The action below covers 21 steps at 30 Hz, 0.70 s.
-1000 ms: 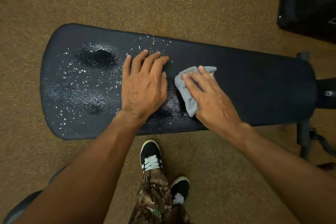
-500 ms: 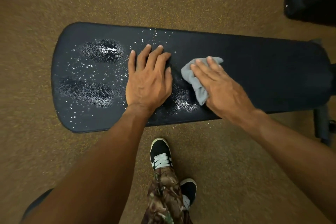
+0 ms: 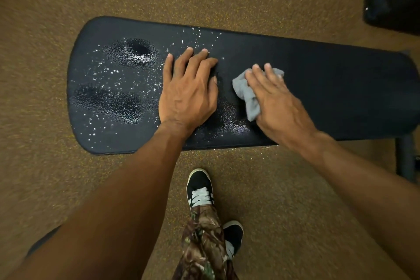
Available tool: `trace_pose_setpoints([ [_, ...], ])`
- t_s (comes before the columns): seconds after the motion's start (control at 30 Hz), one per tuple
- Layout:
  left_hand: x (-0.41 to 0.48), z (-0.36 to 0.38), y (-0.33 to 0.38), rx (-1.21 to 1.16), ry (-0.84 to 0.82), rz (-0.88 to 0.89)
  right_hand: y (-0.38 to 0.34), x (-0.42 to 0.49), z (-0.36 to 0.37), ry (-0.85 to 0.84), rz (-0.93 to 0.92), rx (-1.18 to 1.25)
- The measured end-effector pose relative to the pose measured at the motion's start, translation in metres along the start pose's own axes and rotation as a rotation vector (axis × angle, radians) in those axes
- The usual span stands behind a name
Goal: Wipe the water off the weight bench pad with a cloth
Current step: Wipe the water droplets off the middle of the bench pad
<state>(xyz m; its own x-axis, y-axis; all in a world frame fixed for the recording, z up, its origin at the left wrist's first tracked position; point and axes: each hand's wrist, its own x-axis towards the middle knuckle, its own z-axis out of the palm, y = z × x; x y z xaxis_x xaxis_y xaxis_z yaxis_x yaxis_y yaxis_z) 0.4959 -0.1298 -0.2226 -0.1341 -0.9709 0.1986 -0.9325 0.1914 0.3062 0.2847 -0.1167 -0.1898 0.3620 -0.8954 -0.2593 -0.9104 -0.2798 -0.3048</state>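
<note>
Right hand (image 3: 279,100) is pressing the grey cloth (image 3: 246,92) under straight, unclenched fingers at mid-pad (image 3: 341,79), left hand (image 3: 188,91) is lying open and flat beside it, likely bracing, while puddles (image 3: 136,54) are sitting unwiped leftward.

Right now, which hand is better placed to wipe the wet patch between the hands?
Right. The right hand presses the grey cloth onto the pad, just beside that wet patch. The left hand rests bare on the pad, holding nothing.
</note>
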Motion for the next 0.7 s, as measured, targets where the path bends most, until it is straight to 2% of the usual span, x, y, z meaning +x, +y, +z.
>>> trace_pose_setpoints([
  [0.1, 0.0, 0.001, -0.001, -0.004, 0.009, 0.005, -0.024, -0.001, 0.011, 0.045, -0.051, 0.067],
  [0.23, 0.0, 0.001, -0.001, -0.001, 0.013, 0.009, -0.009, -0.031, 0.017, -0.008, -0.192, -0.06],
  [0.3, -0.001, 0.001, -0.001, -0.002, 0.017, 0.009, -0.002, -0.028, 0.012, 0.006, -0.15, -0.069],
  [0.43, 0.0, 0.001, -0.001, 0.002, 0.019, 0.009, -0.019, -0.001, 0.007, 0.087, 0.02, 0.081],
  [0.5, 0.0, 0.001, -0.001, -0.003, 0.009, 0.009, -0.03, -0.001, 0.011, 0.106, 0.015, 0.118],
  [0.63, 0.0, 0.0, -0.002, -0.003, 0.013, 0.008, -0.022, -0.033, 0.025, 0.084, -0.097, -0.122],
  [0.7, 0.0, 0.0, -0.002, -0.005, 0.015, 0.009, -0.009, -0.044, 0.023, 0.061, -0.116, -0.139],
])
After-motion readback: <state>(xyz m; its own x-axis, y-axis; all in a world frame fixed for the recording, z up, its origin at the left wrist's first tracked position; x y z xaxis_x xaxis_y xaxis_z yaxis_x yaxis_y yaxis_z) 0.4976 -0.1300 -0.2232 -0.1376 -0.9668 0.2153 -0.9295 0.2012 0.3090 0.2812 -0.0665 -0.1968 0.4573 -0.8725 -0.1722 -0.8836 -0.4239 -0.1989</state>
